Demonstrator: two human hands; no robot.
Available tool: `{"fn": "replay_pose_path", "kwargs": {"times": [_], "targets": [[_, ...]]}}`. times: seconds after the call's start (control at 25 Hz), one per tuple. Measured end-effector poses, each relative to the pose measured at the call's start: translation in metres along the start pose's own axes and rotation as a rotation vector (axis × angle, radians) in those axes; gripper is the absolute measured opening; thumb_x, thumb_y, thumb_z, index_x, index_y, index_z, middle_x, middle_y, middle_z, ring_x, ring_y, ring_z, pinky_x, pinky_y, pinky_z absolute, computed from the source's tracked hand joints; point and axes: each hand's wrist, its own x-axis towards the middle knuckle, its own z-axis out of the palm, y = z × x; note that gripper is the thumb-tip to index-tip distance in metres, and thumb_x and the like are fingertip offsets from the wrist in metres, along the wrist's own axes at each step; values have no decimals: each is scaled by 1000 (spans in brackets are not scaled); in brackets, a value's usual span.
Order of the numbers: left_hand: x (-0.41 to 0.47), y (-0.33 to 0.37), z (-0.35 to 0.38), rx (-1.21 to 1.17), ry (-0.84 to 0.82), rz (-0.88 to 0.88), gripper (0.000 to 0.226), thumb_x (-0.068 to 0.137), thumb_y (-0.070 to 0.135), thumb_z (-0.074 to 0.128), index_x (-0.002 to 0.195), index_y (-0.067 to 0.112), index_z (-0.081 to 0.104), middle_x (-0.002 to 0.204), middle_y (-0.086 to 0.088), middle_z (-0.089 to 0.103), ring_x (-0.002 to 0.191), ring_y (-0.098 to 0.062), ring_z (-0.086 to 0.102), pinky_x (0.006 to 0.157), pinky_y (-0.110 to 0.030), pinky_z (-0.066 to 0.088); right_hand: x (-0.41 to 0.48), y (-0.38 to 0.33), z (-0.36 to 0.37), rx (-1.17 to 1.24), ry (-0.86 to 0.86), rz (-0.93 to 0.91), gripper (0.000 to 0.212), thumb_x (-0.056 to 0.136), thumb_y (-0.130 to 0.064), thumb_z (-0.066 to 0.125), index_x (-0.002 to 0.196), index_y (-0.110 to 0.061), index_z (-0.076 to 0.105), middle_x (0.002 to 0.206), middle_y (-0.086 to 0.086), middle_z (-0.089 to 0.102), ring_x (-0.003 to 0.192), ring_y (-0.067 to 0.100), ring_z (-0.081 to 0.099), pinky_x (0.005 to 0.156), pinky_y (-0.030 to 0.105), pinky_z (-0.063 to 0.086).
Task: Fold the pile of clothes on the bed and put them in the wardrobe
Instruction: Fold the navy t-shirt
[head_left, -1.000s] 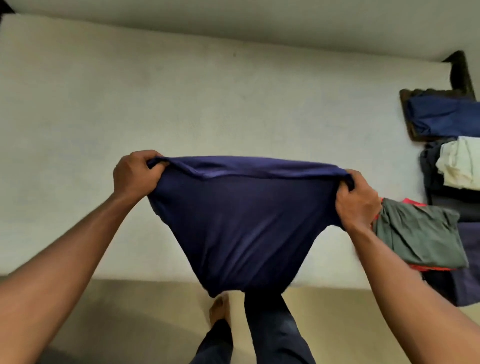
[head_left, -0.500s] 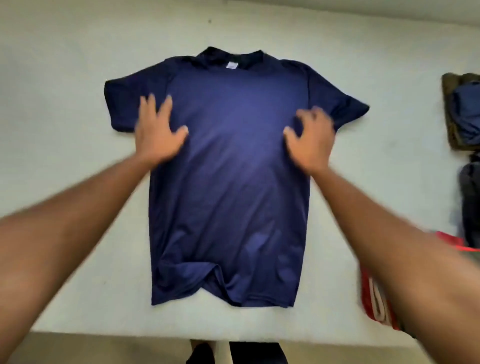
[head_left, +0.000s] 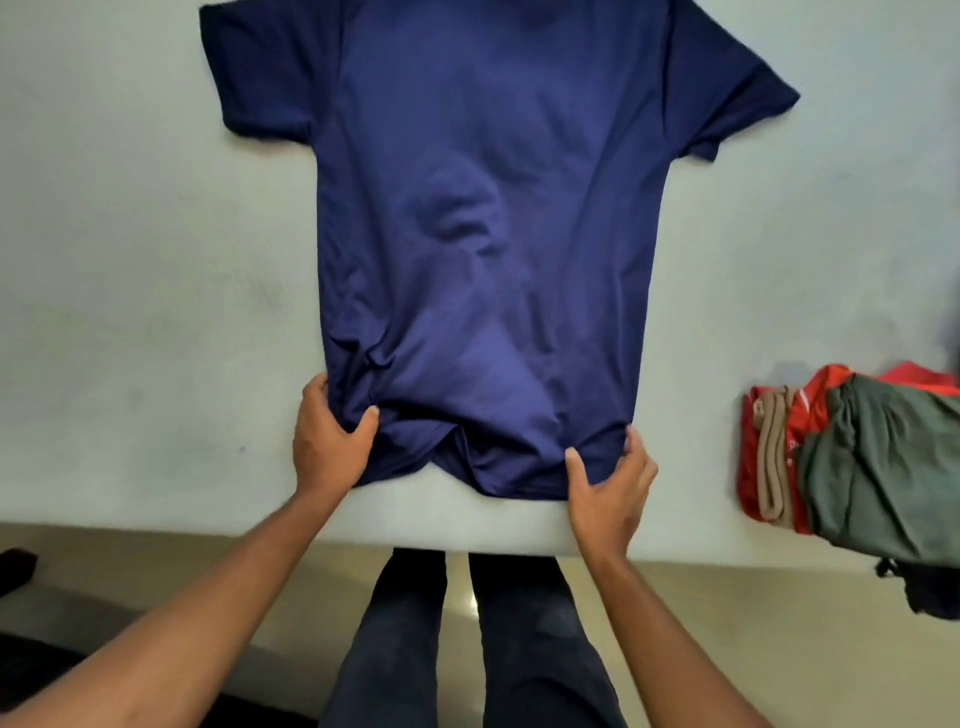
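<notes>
On my feed the navy T-shirt (head_left: 483, 260) lay flat on the bed (head_left: 130, 312), sleeves spread, its hem bunched near the bed's front edge. I saw the left hand (head_left: 332, 447) pinching the hem's left corner, thumb on top and fingers curled round the cloth's side. The right hand (head_left: 608, 483) gripped the right corner likewise, thumb pressed onto the fabric. Well off to the right, a grey-green garment (head_left: 883, 467) lay over a red garment (head_left: 769, 415) at the bed's edge.
</notes>
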Motion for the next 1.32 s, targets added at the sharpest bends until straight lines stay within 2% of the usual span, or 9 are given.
{"fn": "replay_pose_path", "kwargs": {"times": [0.16, 0.28, 0.44, 0.68, 0.88, 1.0, 1.12, 1.2, 1.32], "targets": [[3, 11, -15, -93, -169, -115, 72, 87, 9, 72, 144, 22, 31, 99, 7, 60, 86, -16, 60, 80, -30, 45, 25, -13, -6, 154, -60, 197, 47, 90, -17, 74, 132, -19, 52, 124, 6, 65, 115, 29, 62, 96, 34, 47], [6, 0, -26, -255, -234, -208, 62, 89, 3, 66, 140, 25, 38, 117, 2, 60, 101, -19, 62, 86, -31, 51, 23, -6, -24, 139, -119, 141, 28, 99, -11, 60, 125, -20, 56, 114, 4, 64, 106, 29, 63, 93, 40, 52], [-5, -31, -50, -80, -207, -138, 39, 93, 10, 66, 129, 18, 52, 113, -1, 63, 101, -24, 62, 94, -38, 50, 7, 15, -46, 8, -90, 15, 33, 99, -6, 58, 131, -14, 59, 125, 4, 60, 106, 17, 55, 93, 31, 45], [-14, -63, -51, 24, -168, -149, 45, 87, 3, 69, 125, 19, 51, 92, 0, 60, 89, -27, 62, 84, -39, 52, 3, 39, -34, 37, -28, 138, 29, 96, -8, 64, 125, -15, 63, 119, 9, 66, 106, 28, 64, 94, 32, 49], [-37, -68, -53, 291, -18, -107, 66, 73, -9, 63, 132, 17, 51, 115, -12, 53, 100, -33, 55, 79, -44, 49, -20, 33, -42, -232, 64, 75, 44, 87, 1, 63, 127, -18, 63, 121, 8, 56, 102, 31, 58, 93, 43, 49], [-50, -69, -50, 484, 27, 195, 64, 72, -6, 60, 132, 14, 56, 120, -15, 53, 105, -38, 52, 85, -52, 49, -37, 32, -35, -359, 82, -258, 42, 84, -7, 64, 125, -17, 65, 124, 11, 57, 109, 36, 54, 92, 48, 47], [-48, -63, -27, 573, -163, 639, 60, 79, 17, 58, 139, 20, 57, 142, -13, 50, 128, -37, 47, 96, -53, 45, -46, 23, 1, -386, -136, -632, 43, 90, -26, 63, 132, -20, 64, 144, 7, 55, 130, 30, 50, 102, 47, 43], [-45, -57, -8, 706, -280, 758, 64, 90, 34, 53, 153, 30, 40, 164, -9, 26, 151, -31, 22, 110, -55, 31, -46, 9, 25, -522, -243, -745, 57, 96, -41, 58, 150, -27, 49, 163, 6, 36, 150, 27, 32, 118, 46, 28], [-40, -61, 10, 903, -426, 740, 70, 98, 45, 47, 159, 38, 13, 169, -3, -4, 155, -28, -4, 116, -66, 15, -38, 5, 42, -677, -279, -725, 63, 102, -52, 45, 160, -36, 26, 171, 3, 15, 157, 28, 14, 123, 55, 13]]}}
